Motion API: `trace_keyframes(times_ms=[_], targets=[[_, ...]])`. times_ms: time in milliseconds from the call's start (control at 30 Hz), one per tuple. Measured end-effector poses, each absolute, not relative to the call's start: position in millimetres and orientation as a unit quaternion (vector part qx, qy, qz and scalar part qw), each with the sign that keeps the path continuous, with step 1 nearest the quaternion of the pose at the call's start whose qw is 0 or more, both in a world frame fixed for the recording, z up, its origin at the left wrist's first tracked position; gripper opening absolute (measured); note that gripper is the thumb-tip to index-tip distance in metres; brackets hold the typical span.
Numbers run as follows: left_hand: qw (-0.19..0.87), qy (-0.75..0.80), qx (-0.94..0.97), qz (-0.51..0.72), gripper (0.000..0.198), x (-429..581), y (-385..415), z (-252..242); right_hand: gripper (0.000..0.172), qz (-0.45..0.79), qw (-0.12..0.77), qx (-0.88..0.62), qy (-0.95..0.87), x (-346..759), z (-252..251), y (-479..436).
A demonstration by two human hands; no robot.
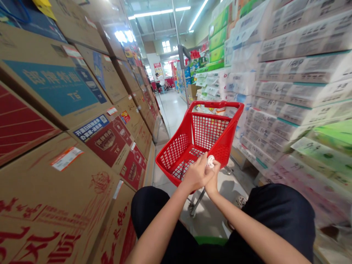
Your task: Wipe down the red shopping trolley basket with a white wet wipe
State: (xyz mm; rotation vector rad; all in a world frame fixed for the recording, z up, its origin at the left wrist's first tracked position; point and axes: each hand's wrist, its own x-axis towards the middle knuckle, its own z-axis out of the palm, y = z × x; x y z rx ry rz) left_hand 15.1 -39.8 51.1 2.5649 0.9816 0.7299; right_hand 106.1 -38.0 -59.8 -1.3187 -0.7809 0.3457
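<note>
Indoors, pale floor bears a red cart near stacked cartons.

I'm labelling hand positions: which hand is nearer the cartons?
Left. The left hand is apart from the cartons, on their side; the right hand is beside it, farther off.

One left hand, one right hand, one white wad, one cart

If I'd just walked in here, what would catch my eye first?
Probably the bright red shopping cart, mid-aisle beyond the person's knees. In front of it, the left hand and right hand meet at a small white thing. Stacked cartons line the left side, pale wrapped packs the right.
</note>
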Motion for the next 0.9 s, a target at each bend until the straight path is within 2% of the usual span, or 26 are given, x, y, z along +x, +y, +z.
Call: trace_keyframes(times_ms=[400, 600, 733, 900], targets=[[0.167, 0.359, 0.884, 0.247, 0.067, 27.2, -52.4, 54.2, 0.025, 0.090, 0.714, -0.651, -0.241, 212.2, -24.1, 40.2], [0.156, 0.353, 0.887, 0.255, 0.068, 29.6, -46.1, 50.7, 0.028, 0.097, 0.707, -0.600, -0.363, 155.9, -31.1, -14.8], [0.154, 0.354, 0.887, 0.254, 0.063, 23.8, -47.4, 55.3, 0.027, 0.076, 0.690, -0.558, -0.455, 142.8, -17.4, -35.5], [0.169, 0.359, 0.886, 0.240, 0.064, 10.4, -54.9, 59.6, 0.031, 0.003, 0.589, -0.500, -0.635, 179.4, 15.3, -12.3]])
